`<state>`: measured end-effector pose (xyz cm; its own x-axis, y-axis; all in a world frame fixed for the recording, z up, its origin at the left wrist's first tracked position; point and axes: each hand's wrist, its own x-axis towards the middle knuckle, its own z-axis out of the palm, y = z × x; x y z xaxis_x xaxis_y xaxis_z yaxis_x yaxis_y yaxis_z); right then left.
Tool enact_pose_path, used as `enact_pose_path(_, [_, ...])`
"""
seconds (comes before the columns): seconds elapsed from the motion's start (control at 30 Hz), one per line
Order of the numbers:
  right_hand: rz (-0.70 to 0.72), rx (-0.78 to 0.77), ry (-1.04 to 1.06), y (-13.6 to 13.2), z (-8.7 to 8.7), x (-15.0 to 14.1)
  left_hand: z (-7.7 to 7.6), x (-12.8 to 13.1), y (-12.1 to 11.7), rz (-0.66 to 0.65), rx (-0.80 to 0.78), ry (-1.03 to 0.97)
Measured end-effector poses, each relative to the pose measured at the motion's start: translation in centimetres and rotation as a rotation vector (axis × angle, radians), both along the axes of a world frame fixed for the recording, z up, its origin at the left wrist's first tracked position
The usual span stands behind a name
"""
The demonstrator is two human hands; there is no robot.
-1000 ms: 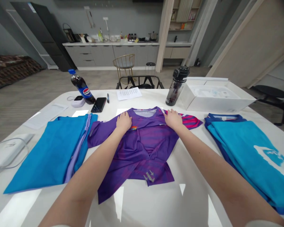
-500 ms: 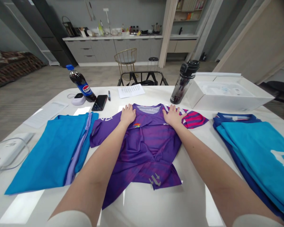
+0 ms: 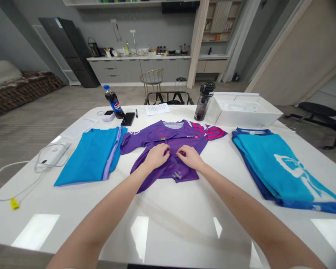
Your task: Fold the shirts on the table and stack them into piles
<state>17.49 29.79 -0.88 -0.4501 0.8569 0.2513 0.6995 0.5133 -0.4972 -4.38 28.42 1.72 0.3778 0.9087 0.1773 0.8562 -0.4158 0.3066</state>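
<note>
A purple short-sleeved jersey (image 3: pixel 172 144) with pink-and-red stripes on one sleeve lies rumpled on the white table (image 3: pixel 168 220), its collar facing away from me. My left hand (image 3: pixel 157 155) rests on its middle, fingers curled in a pinch on the cloth. Opposite it, my right hand (image 3: pixel 189 156) pinches the same fabric, with a small gap between the two hands. Below my hands, the lower part with a grey arrow print lies crumpled. Left of it lies a folded blue garment (image 3: pixel 93 153) with a lilac edge; to the right are folded turquoise and navy shirts (image 3: pixel 268 157).
Along the far side stand a cola bottle (image 3: pixel 114 102), a phone (image 3: pixel 128 119), a pen (image 3: pixel 136 113), a paper sheet (image 3: pixel 157 108), a dark drink bottle (image 3: pixel 204 101) and a white box (image 3: pixel 246 114). A white device (image 3: pixel 52 154) with cables lies at left.
Both hands have come back from the jersey's shoulders to its middle, and their flat fingers have curled into the cloth. My view has tilted up and drawn back, showing more table.
</note>
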Motion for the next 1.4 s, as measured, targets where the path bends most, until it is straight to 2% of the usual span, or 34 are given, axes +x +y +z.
enact_pose_path(0.13, [-0.003,-0.021,0.051,-4.5,0.9,0.4,0.5,-0.4,-5.2,-0.014,-0.057,0.024])
enact_pose_path(0.27, [-0.106,-0.07,-0.01,-7.8,1.3,1.2,-0.3,-1.2,-9.3,0.005,-0.079,0.104])
enact_pose_path(0.4, [-0.2,-0.07,-0.148,-9.6,0.4,1.6,-1.7,-1.5,-11.9,0.126,-0.031,0.193])
enact_pose_path(0.5, [-0.241,-0.097,-0.169,-10.5,0.3,1.8,-1.8,-1.6,-12.7,0.177,-0.051,0.176])
enact_pose_path(0.6, [-0.253,-0.03,-0.125,-11.9,1.7,2.4,-0.7,-2.2,-13.5,0.175,-0.014,0.053])
enact_pose_path(0.7, [-0.119,-0.028,-0.116,-14.5,4.4,3.6,1.8,-3.3,-15.1,0.07,0.016,-0.048])
enact_pose_path(0.77, [0.038,-0.195,-0.144,-16.7,6.3,4.7,3.6,-3.9,-16.7,-0.06,-0.048,-0.053])
enact_pose_path(0.83, [0.171,-0.407,-0.197,-18.8,7.7,5.6,5.0,-4.3,-18.6,-0.168,-0.208,-0.012])
enact_pose_path(0.87, [0.194,-0.447,-0.215,-19.6,8.0,6.0,5.4,-4.3,-19.5,-0.198,-0.305,0.017])
enact_pose_path(0.9, [0.185,-0.423,-0.222,-20.3,8.0,6.3,5.6,-4.1,-20.3,-0.208,-0.386,0.047])
enact_pose_path(0.97, [0.125,-0.259,-0.202,-21.3,7.1,6.8,5.2,-3.6,-21.6,-0.182,-0.449,0.101])
enact_pose_path(1.03, [0.09,-0.137,-0.181,-21.7,5.6,7.0,4.1,-2.9,-22.5,-0.102,-0.378,0.153])
enact_pose_path(1.1, [0.081,-0.121,-0.219,-22.1,3.9,7.2,2.6,-2.3,-23.0,-0.018,-0.296,0.216])
enact_pose_path(1.2, [-0.006,-0.084,-0.362,-23.1,2.3,7.8,0.9,-2.0,-23.9,0.039,-0.266,0.306])
enact_pose_path(1.3, [-0.097,-0.078,-0.483,-24.6,2.0,9.2,0.8,-2.6,-25.2,0.032,-0.323,0.314])
enact_pose_path(1.4, [-0.152,-0.184,-0.563,-25.9,2.8,11.2,1.9,-3.3,-26.3,-0.031,-0.484,0.259])
